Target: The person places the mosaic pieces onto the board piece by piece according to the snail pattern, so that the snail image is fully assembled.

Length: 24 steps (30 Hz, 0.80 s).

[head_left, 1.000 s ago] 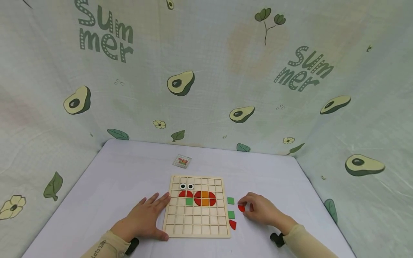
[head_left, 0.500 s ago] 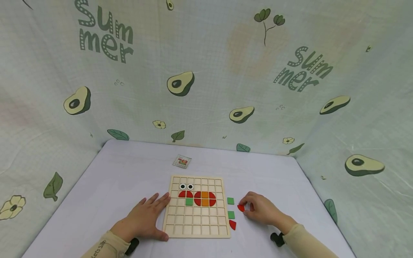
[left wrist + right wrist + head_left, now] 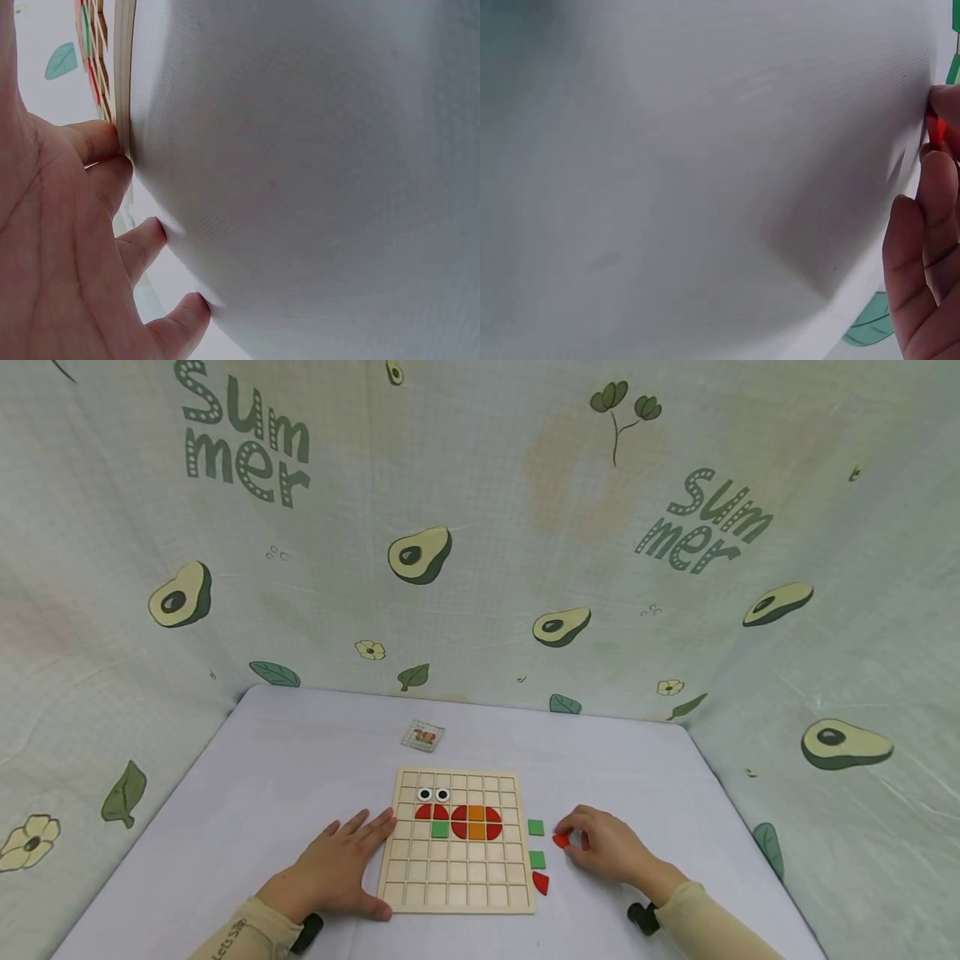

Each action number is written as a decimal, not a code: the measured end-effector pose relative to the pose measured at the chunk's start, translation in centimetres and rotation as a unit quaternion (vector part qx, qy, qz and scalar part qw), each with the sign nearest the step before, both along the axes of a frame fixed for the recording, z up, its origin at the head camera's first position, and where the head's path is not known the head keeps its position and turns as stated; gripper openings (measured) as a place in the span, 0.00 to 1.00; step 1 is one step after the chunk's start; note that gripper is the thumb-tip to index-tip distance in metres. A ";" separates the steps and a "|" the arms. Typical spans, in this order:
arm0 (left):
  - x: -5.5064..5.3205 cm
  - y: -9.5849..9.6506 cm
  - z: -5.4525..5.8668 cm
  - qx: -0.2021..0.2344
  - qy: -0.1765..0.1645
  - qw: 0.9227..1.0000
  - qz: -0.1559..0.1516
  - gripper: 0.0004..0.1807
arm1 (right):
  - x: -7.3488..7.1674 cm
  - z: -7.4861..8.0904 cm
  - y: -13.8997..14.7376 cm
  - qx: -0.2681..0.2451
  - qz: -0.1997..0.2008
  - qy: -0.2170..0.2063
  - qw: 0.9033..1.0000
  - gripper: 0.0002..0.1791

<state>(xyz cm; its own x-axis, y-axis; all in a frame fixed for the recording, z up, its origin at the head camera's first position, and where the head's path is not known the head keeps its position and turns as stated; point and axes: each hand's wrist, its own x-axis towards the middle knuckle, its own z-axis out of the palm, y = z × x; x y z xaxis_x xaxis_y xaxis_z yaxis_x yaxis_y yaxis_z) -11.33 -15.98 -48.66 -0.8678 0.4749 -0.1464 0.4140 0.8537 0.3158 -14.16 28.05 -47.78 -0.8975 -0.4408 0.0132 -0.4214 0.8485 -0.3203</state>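
A pale wooden grid board [image 3: 457,896] lies in the middle of the table. My left hand [image 3: 333,870] rests beside it with fingers spread, index fingertip and thumb at its left edge. In the left wrist view two fingers meet the board's side [image 3: 124,67]. To the right of the board, my right hand [image 3: 611,850] pinches a red quarter-circle tile [image 3: 561,841] between thumb and fingers. The right wrist view shows only a sliver of that red tile [image 3: 934,129]. On the board sit two eye discs [image 3: 434,794], red quarter-circles [image 3: 460,814], orange squares [image 3: 477,830] and a green square [image 3: 440,829].
Two loose green squares [image 3: 536,827] and another red quarter-circle [image 3: 541,883] lie along the board's right side. Behind the board is a small picture card [image 3: 423,735]. A patterned cloth [image 3: 480,610] hangs around the white table [image 3: 315,752].
The red tile in my right hand has turned a little between the fingertips. My left hand and the board keep their places.
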 end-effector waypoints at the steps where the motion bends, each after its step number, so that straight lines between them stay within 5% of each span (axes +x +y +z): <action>1: 0.0 0.0 0.0 0.000 0.001 1.000 0.000 0.67 | 0.0 0.0 0.0 0.003 0.000 0.004 1.000 0.12; 15: 0.1 0.1 0.1 0.003 0.002 1.000 -0.001 0.67 | -0.2 0.3 -0.2 0.006 -0.001 0.040 0.999 0.12; 24: 0.1 0.1 0.3 0.007 0.000 1.000 -0.002 0.67 | -1.0 1.6 -3.2 -0.012 0.019 0.038 0.999 0.11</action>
